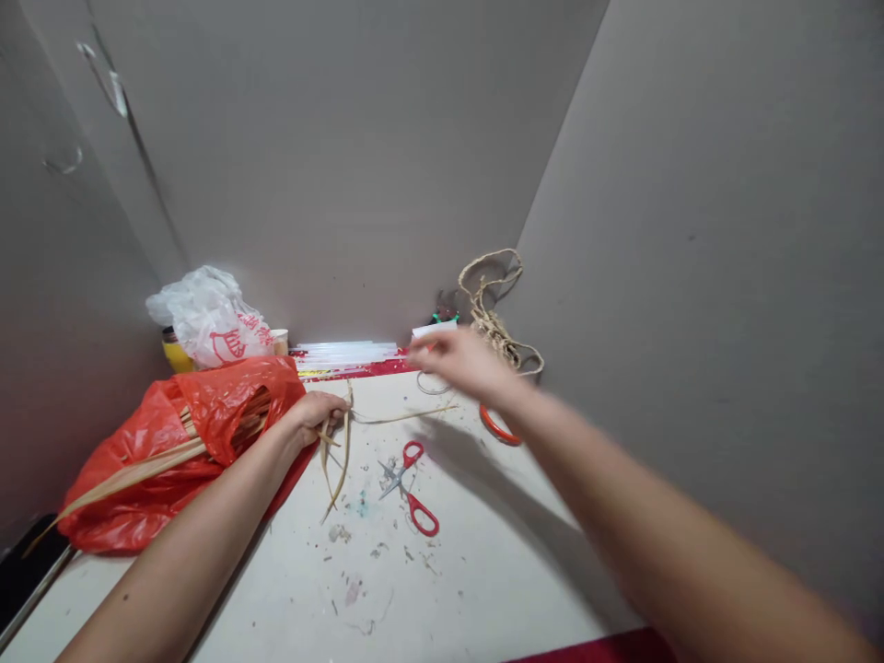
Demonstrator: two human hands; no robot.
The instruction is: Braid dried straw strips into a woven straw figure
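Observation:
My left hand [321, 414] is closed on several flat, tan dried plant strips [338, 479], which hang down over the table. One thin strip [407, 417] stretches out to the right of its fingers. Over the far part of the table is my right hand [459, 359], raised and smeared by motion. Its fingers point left, and whether anything is in them cannot be made out. Below and between both hands lie red-handled scissors [407, 488], blades spread. Beside my left forearm rests a red plastic bag [145, 414] with more tan strips in it.
A white plastic bag [214, 318] and a yellow container [178, 352] stand at the back left. White sticks [349, 353] lie along the back edge. Coiled rope [494, 322] leans near the wall corner, with an orange ring [497, 426] nearby. Scraps dot the white table [497, 589].

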